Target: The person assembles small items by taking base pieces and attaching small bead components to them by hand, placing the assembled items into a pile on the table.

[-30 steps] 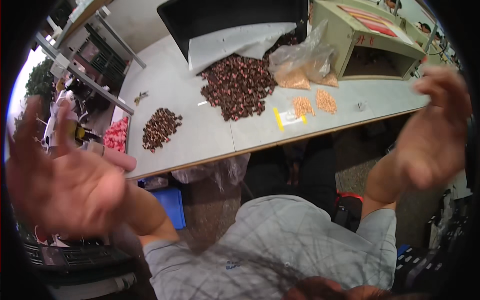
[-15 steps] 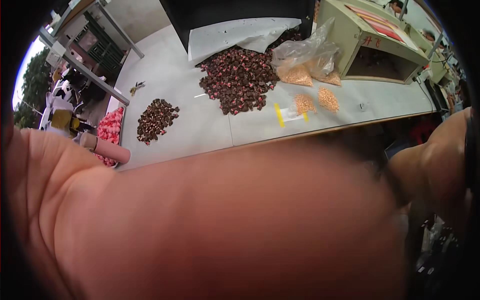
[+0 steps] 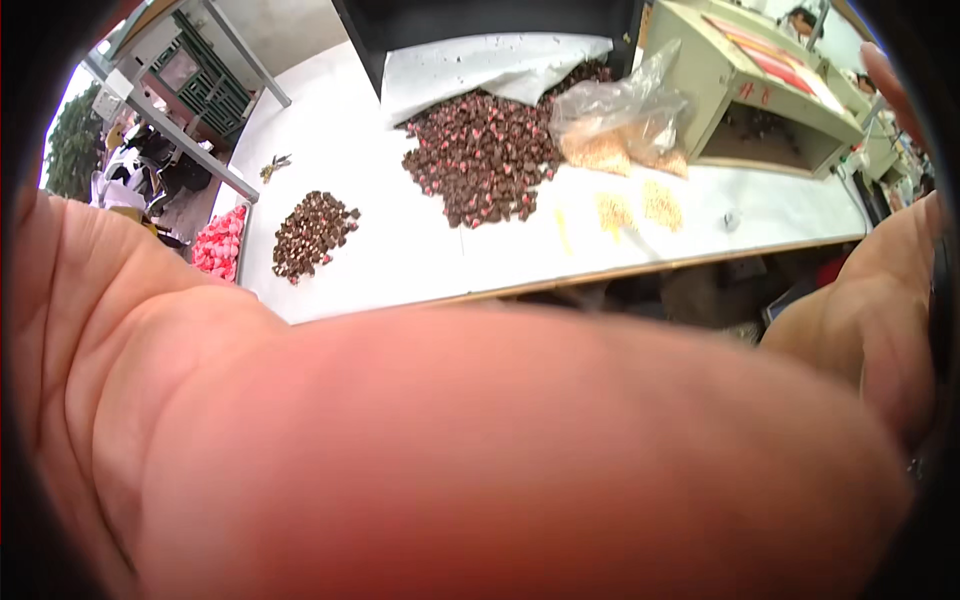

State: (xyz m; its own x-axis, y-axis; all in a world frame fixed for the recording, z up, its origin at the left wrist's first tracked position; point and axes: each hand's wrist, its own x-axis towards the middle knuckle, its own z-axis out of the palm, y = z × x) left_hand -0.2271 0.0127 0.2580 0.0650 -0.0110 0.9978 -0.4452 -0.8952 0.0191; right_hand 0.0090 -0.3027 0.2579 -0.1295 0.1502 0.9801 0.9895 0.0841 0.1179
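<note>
My left hand [image 3: 450, 440] looms very close, its creased palm at the left and a broad, blurred stretch of skin crossing the lower picture. Its fingertips are hidden, so what it holds, if anything, does not show. At the right rim is part of my right hand [image 3: 880, 310], also near the camera, its fingers mostly cut off. Beyond them, on the white table [image 3: 400, 270], lie a large heap of dark brown and pink pieces [image 3: 480, 155] and a smaller dark heap [image 3: 312, 235]. Neither hand visibly touches these.
Clear plastic bags of pale orange pieces [image 3: 600, 150] stand beside two small orange piles [image 3: 662, 205]. A green-grey box with an open front [image 3: 760, 135] is at the back right. A tray of pink pieces [image 3: 220, 245] sits at the left edge, and white sheeting [image 3: 480, 70] hangs behind the large heap.
The broad part of my left hand reaches further right and now covers the pink bottle. More of my right hand shows at the right rim. The picture is brighter.
</note>
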